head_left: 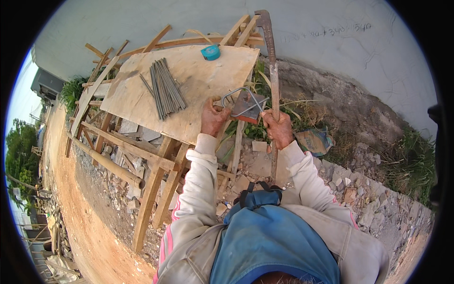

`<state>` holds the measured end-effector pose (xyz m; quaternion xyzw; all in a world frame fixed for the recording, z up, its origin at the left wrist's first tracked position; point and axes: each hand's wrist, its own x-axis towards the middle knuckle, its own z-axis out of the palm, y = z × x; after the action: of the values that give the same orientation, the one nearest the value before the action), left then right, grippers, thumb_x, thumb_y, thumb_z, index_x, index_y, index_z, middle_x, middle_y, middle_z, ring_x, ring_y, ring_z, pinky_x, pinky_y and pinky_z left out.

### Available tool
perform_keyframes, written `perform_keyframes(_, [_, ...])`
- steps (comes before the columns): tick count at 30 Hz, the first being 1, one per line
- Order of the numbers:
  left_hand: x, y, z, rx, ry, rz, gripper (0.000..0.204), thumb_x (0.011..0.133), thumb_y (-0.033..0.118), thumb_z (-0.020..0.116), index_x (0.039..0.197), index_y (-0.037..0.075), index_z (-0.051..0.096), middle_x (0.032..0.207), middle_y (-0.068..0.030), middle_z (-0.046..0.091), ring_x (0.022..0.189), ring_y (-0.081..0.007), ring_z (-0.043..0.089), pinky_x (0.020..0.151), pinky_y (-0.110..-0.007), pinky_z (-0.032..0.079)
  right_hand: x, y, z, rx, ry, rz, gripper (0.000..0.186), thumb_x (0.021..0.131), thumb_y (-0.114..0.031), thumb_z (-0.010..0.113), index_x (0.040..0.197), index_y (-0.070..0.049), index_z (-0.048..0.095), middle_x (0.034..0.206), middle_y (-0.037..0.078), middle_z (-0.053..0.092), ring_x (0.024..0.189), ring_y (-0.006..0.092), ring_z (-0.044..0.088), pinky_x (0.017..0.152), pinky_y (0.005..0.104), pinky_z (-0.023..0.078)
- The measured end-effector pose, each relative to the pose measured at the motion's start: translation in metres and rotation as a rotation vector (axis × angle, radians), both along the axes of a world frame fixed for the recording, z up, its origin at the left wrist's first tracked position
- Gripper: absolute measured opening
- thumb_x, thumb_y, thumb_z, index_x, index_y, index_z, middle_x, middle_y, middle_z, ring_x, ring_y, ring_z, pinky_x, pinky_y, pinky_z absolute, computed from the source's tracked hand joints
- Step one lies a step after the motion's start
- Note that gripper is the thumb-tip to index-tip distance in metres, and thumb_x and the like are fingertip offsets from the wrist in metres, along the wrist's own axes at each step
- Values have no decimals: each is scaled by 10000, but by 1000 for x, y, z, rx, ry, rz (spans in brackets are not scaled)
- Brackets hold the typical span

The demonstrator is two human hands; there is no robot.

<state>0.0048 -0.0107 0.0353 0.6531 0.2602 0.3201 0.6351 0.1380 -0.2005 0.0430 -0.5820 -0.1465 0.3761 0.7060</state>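
Pinched one bent rod (244, 88) between fingers of left hand (214, 115), over one dark plate (247, 104); clamped one hook-headed bar (274, 80) in fingers of right hand (279, 129). Logged on one board (201, 78): one teal tape measure (211, 52), one rod bundle (168, 90).

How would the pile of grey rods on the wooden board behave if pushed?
The rods look stiff, being straight and metallic. No tie shows around them, so they would probably spread apart. Being apparently round, single ones might roll across the flat board.
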Motion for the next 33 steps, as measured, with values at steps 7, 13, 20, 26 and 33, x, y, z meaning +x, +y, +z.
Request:
perform_keyframes(7, [-13,-31,4,388,590,240,264,831,230,703,983,19,658,791,-117,694,667,-226,666,615,-365,519,52,5,-4,-141,-37,232,112,924,-111,665,867,-33,607,627,-14,503,399,49,369,346,251,290])
perform_keyframes(13, [-7,-42,8,749,781,338,247,859,302,675,981,89,696,919,-141,698,816,-359,675,735,-465,527,60,14,-10,-197,-173,279,136,910,-152,663,855,-42,604,610,-15,508,412,72,394,365,262,307])
perform_keyframes(20, [21,-41,-6,947,743,416,197,871,209,632,1012,93,705,964,-142,669,889,-358,660,761,-468,529,65,15,-10,-147,-178,275,121,927,-145,663,895,-38,615,615,-19,512,430,67,406,376,248,326])
perform_keyframes(26, [26,-42,-13,1109,766,454,257,856,179,623,1079,97,721,974,-141,659,928,-347,639,805,-479,515,69,15,-12,-142,-110,291,125,928,-137,667,895,-31,610,627,-9,527,420,63,401,361,243,308])
perform_keyframes(33, [31,-42,-11,1097,835,457,284,840,200,626,1082,113,745,966,-144,657,919,-335,641,793,-469,517,68,14,-13,-159,-95,366,122,933,-150,666,893,-50,607,601,-8,518,390,54,366,345,242,276])
